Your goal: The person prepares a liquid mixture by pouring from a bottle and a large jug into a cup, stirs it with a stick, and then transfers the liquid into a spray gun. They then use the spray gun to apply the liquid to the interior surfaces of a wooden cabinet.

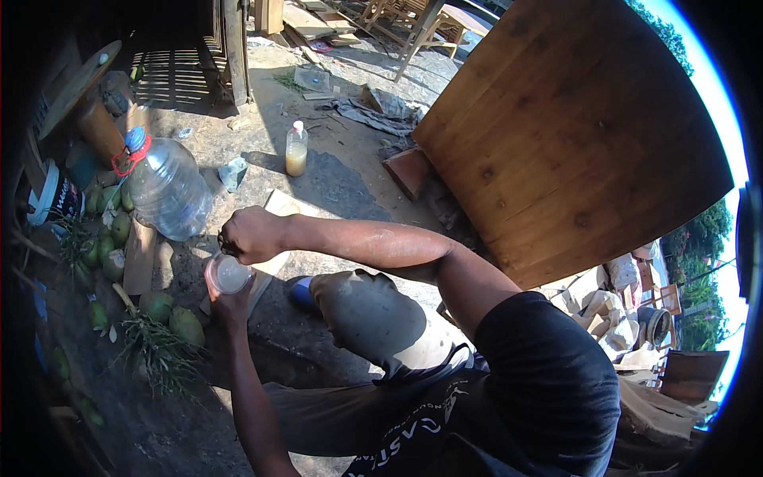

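My left hand (230, 300) is wrapped round a clear cup (230, 274) with a pale, cloudy content. Just above its rim, my right hand (256, 234) is closed with the knuckles up. What the right fingers hold, if anything, is hidden beneath them. Close by on the left stands a large clear plastic water jug (168, 191) with a blue cap and a red cord at its neck. Farther off, a small bottle (296, 151) with a pinkish-white cap stands upright, partly filled with cloudy yellowish liquid.
Green coconuts (187, 324) and a cut fruit stalk (155, 358) lie at the left, near a white bucket (46, 195). A light board (278, 208) lies beyond my knee. A large wooden panel (572, 143) leans at the right, with scrap wood behind it.
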Motion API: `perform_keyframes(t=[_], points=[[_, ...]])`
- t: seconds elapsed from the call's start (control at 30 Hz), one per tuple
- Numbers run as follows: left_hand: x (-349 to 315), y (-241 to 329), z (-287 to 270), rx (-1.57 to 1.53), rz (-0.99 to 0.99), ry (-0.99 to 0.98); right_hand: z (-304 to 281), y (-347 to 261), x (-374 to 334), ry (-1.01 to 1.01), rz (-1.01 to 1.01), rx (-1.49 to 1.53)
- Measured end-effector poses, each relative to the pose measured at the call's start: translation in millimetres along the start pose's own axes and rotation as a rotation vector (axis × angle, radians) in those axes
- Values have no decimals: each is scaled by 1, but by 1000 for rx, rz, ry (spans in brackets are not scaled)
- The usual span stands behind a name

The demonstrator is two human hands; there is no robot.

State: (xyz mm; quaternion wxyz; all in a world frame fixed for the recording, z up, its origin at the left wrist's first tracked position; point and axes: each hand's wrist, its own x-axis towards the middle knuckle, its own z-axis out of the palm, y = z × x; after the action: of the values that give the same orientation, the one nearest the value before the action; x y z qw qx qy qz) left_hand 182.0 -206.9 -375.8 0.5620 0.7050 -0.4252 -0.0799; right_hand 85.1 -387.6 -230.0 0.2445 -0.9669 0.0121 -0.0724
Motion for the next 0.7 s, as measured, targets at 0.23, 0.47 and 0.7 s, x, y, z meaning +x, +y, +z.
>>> perform_keyframes(t=[0.23,0.47,0.7], points=[[2,-2,3,-83,-161,-59,-4,-3,-3,33,-45,89],[3,-8,23,-190,-150,93,-17,1,-3,-11,-182,213],[7,-26,49,-72,-91,183,0,27,-2,-69,29,125]])
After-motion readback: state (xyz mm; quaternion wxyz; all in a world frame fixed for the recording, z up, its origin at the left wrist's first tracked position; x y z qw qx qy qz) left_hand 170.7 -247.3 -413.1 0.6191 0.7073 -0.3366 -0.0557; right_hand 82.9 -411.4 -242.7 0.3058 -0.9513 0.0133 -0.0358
